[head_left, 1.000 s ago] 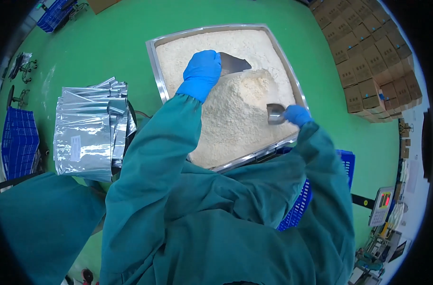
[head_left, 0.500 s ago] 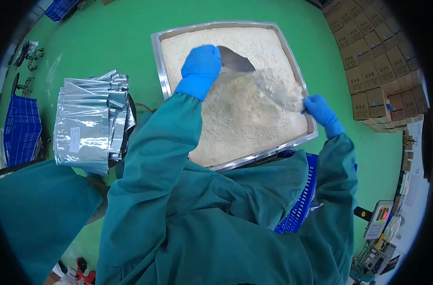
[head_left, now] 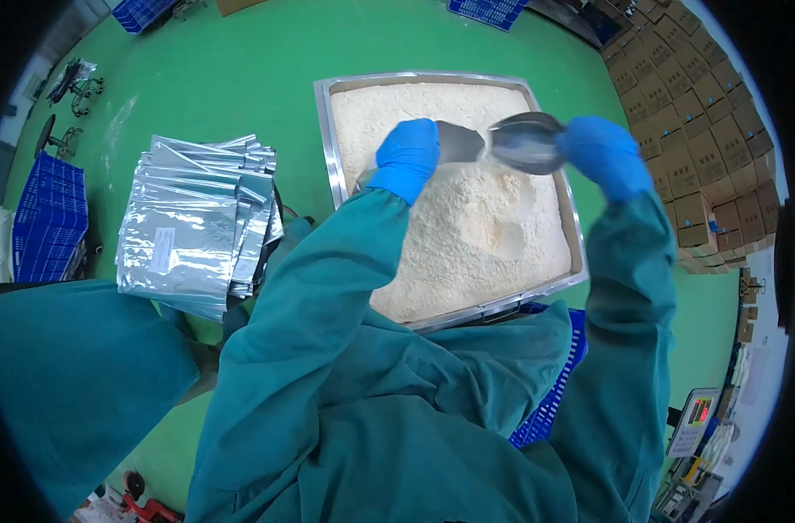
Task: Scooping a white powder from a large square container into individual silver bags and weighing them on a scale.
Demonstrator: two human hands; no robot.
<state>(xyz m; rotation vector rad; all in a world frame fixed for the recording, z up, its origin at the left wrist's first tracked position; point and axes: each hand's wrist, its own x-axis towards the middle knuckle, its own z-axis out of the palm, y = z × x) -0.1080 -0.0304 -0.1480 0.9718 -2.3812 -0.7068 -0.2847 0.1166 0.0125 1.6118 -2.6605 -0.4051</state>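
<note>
In a metal tray (head_left: 328, 131) lies a deep bed of pale powder (head_left: 450, 235), heaped in the middle with scooped hollows. My left hand (head_left: 409, 157), blue-gloved, is closed on a grey foil bag (head_left: 460, 144) over the tray's middle; most of the bag is hidden behind the hand and sleeve. The closed, slightly blurred right hand (head_left: 605, 155) grips a shiny metal scoop (head_left: 526, 144) above the tray's right side. The scoop's front edge comes close to the bag's edge, with a little powder between them. Whether they touch, I cannot tell.
A stack of silver foil bags (head_left: 184, 231) stands left of the tray. Under the tray's near edge is a blue crate (head_left: 550, 401). Cardboard boxes (head_left: 702, 139) are piled at the right, and a scale display (head_left: 694, 423) stands at lower right. Another green-clothed person (head_left: 75, 375) is at the left.
The scoop has come up out of the powder, and my right hand has moved up beside the bag. Hollows now show in the heap. The whole view has shifted slightly.
</note>
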